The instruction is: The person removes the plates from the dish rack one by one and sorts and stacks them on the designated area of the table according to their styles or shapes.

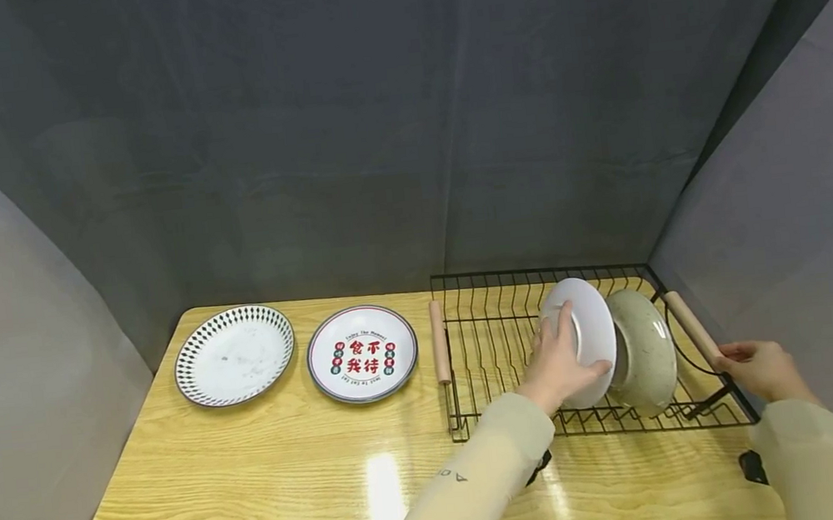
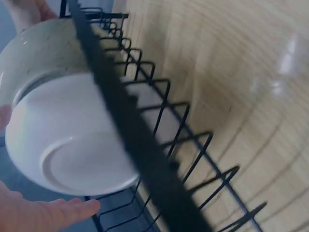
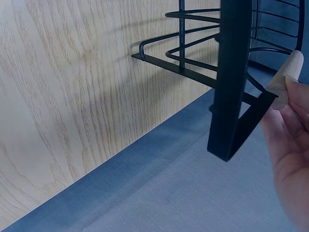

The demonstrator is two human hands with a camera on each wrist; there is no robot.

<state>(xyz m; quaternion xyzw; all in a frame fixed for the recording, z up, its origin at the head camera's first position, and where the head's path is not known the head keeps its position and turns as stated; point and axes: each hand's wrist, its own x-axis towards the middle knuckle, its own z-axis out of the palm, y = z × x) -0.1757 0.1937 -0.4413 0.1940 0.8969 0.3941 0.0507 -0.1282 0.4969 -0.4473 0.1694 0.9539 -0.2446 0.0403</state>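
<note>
A white bowl (image 1: pixel 595 335) stands on its side in the black wire dish rack (image 1: pixel 493 319), its base facing left. My left hand (image 1: pixel 558 363) is at the base side of that bowl, fingers spread and fairly straight, the thumb near the rim. In the left wrist view the bowl (image 2: pixel 82 140) lies between thumb and fingers. Just right of it, a greenish-grey speckled bowl (image 1: pixel 647 351) also stands on edge. My right hand (image 1: pixel 764 369) pinches the near end of the rack's right wooden handle (image 1: pixel 694 329); the right wrist view shows thumb and fingers around this handle (image 3: pixel 285 82).
On the wooden table (image 1: pixel 295 489), left of the rack, lie a plate with a black diamond rim (image 1: pixel 233 357) and a plate with red lettering (image 1: pixel 363 355). The rack's left wooden handle (image 1: pixel 439 341) faces them. Grey cloth (image 1: pixel 303 179) hangs behind and at both sides.
</note>
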